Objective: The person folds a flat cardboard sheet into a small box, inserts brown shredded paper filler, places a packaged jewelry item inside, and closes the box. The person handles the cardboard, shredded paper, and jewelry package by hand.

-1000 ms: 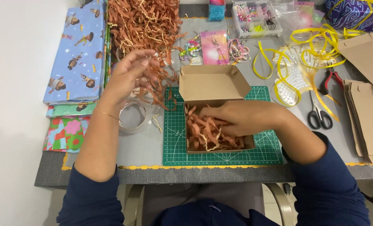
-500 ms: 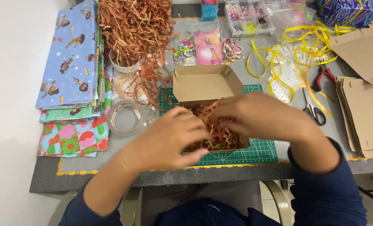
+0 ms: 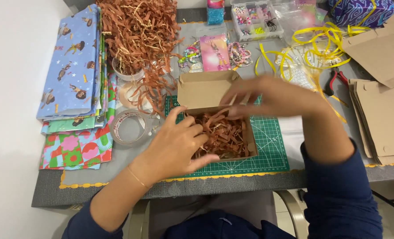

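While both hands work at it, the scene reads so:

Box: small brown cardboard box (image 3: 204, 90) on a green cutting mat (image 3: 272, 148), lid flap standing up at the far side, between the two hands.
Filler: brown paper shreds (image 3: 225, 135) fill the box, under and just beyond the fingertips of both hands.
Left hand: left hand (image 3: 179, 144) lies on the near left edge of the box, fingers spread and loosely bent, tips pressing into the shreds; nothing gripped.
Right hand: right hand (image 3: 276, 97) hovers over the far right corner of the box, blurred; fingers bent toward the shreds and lid flap, but whether they pinch anything cannot be told.
Left of the fingers: tape roll (image 3: 128, 127), then a stack of printed paper sheets (image 3: 73, 71).
Beyond the fingers: heap of loose shreds (image 3: 139, 31), bead packets (image 3: 214, 53), clear bead case (image 3: 256, 17).
Right of the fingers: yellow ribbon (image 3: 320, 40), red-handled pliers (image 3: 336, 79), flat cardboard blanks (image 3: 382, 115).
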